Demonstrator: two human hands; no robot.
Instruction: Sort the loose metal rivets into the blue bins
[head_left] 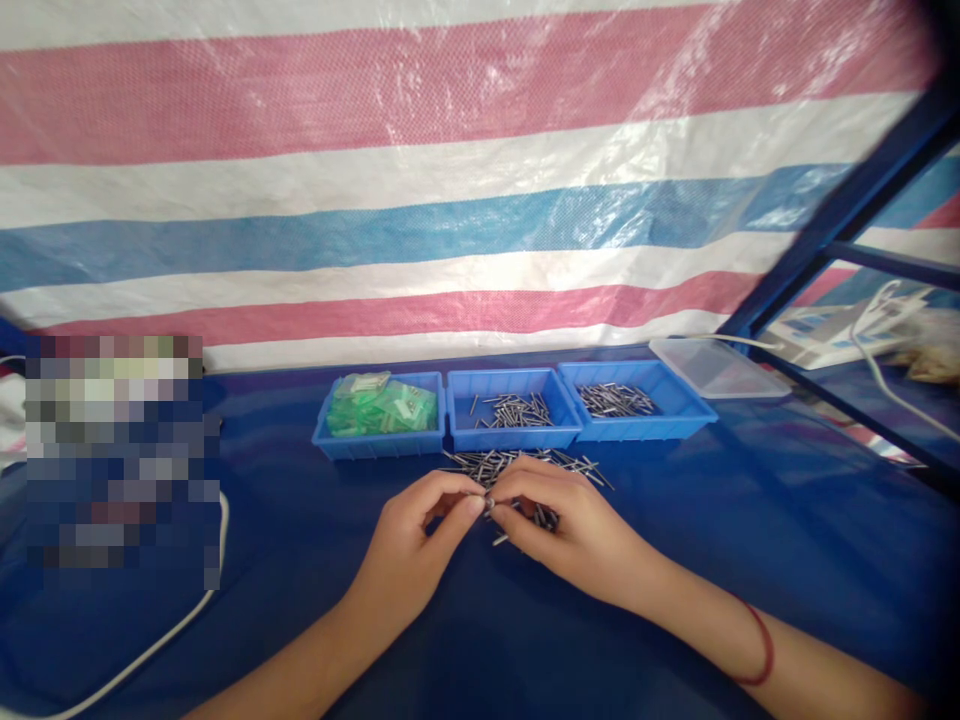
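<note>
Both hands meet over the blue table [750, 520] — the left hand [409, 535] and right hand [570, 525] pinch one small metal pin [489, 505] between fingertips, right beside the loose pin pile [517, 462], so more pins are close.

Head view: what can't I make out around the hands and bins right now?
- The piece pinched between left hand and right hand: too small, covered by fingertips.
- Part of the loose metal pins: hidden under the right hand.
- The green parts in the left bin: too small to identify.
- The pixelated patch at left: blurred out.
- The white cable: cut by the bottom edge.
</note>
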